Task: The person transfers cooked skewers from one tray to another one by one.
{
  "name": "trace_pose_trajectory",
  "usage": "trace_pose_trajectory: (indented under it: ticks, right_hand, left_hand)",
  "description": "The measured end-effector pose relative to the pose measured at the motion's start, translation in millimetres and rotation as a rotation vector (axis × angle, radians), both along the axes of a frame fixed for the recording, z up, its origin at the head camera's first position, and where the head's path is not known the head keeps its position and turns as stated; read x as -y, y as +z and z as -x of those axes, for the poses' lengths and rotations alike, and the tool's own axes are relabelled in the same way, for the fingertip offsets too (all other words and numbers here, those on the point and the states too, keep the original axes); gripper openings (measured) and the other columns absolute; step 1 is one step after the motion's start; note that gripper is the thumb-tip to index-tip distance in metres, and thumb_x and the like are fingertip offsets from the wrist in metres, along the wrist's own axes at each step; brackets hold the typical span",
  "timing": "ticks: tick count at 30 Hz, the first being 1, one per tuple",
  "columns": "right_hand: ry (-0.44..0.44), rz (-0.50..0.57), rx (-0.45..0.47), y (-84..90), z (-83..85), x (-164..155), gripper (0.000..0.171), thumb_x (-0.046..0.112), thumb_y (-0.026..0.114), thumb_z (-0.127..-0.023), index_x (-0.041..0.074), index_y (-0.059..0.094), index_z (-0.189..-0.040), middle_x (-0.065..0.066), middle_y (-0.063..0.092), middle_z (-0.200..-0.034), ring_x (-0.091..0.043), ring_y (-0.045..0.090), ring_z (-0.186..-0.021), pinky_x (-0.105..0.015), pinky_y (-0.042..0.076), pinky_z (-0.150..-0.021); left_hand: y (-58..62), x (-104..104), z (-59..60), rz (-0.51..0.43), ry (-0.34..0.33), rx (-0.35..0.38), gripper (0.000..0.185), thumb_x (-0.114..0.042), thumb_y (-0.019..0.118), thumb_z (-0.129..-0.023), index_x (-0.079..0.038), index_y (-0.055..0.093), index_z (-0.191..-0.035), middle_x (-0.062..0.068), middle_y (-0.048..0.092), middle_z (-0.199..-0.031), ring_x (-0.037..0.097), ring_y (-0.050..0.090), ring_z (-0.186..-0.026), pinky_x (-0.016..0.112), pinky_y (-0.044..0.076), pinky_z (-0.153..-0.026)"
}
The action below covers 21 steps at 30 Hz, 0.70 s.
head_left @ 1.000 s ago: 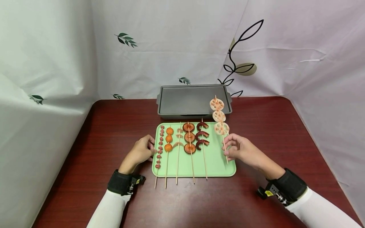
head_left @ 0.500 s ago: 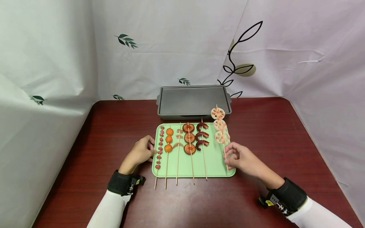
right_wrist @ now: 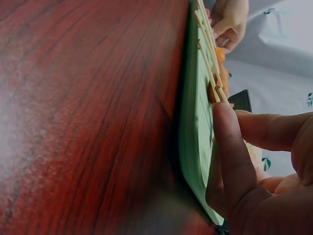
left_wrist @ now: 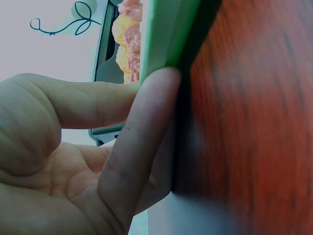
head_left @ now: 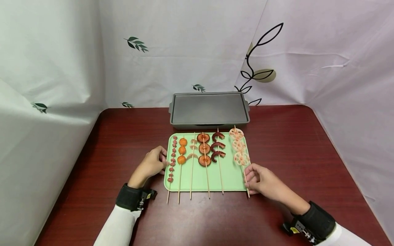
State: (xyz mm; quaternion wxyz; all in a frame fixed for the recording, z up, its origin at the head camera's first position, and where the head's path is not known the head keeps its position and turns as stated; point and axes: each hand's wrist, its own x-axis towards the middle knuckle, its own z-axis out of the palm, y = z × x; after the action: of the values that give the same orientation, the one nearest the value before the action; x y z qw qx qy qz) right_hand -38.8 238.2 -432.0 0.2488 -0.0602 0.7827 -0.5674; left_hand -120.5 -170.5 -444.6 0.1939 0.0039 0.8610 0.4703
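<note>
My right hand (head_left: 261, 179) pinches the stick of a lotus root skewer (head_left: 238, 146) between thumb and fingers, over the right end of a light green tray (head_left: 231, 177). Three pale, holed slices are threaded on it. At the tray's left edge, my left hand (head_left: 153, 161) holds the rim; its thumb (left_wrist: 151, 107) lies against the tray's outer wall. Beside that hand lies a skewer of small pinkish-red pieces (head_left: 172, 159). Further right lie skewers of orange balls (head_left: 182, 150), thin pale pieces (head_left: 192, 155), mushroom slices (head_left: 204, 148) and dark red tentacle pieces (head_left: 218, 146).
A dark grey rectangular griddle pan (head_left: 210, 108) stands just behind the tray. Everything rests on a reddish-brown wooden table (head_left: 123, 130), with white leaf-patterned cloth (head_left: 184, 44) hanging at the back and sides. Several stick ends jut over the tray's front edge.
My right hand has drawn the lotus root skewer toward me and lowered it, from overlapping the pan to lining up with the other skewers. The left hand stays at the tray's edge.
</note>
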Motion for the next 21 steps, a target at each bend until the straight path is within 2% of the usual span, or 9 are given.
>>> trace_pose_trajectory:
  ticks: [8, 17, 21]
  right_hand:
    - [-0.004, -0.049, 0.034, 0.7, -4.2, 0.8, 0.032, -0.004, 0.071, -0.091, -0.012, 0.053, -0.116, -0.013, 0.061, -0.092, -0.018, 0.067, -0.078, -0.033, 0.065, -0.065]
    - [0.006, -0.039, 0.104, 1.3, -5.9, -1.5, 0.033, -0.003, 0.070, -0.091, -0.014, 0.054, -0.117, -0.012, 0.062, -0.091, -0.018, 0.069, -0.079, -0.032, 0.066, -0.066]
    - [0.027, -0.079, 0.079, 0.2, -4.0, -2.7, 0.030, -0.002, 0.068, -0.091, -0.013, 0.055, -0.116, -0.010, 0.065, -0.087, -0.018, 0.069, -0.074, -0.031, 0.064, -0.062]
  left_hand:
    - [-0.1, -0.3, -0.4, -0.007, -0.001, -0.012, 0.024, 0.006, 0.066, -0.090, 0.003, 0.053, -0.110, 0.013, 0.056, -0.083, 0.022, 0.061, -0.064, 0.035, 0.062, -0.053]
    - [0.5, -0.8, -0.5, -0.019, -0.005, -0.012, 0.024, 0.007, 0.066, -0.090, 0.004, 0.052, -0.110, 0.013, 0.056, -0.083, 0.021, 0.062, -0.061, 0.036, 0.062, -0.053]
    - [-0.7, -0.6, -0.4, -0.002, -0.012, -0.024, 0.024, 0.006, 0.067, -0.091, 0.004, 0.053, -0.110, 0.012, 0.056, -0.083, 0.021, 0.062, -0.063, 0.035, 0.061, -0.052]
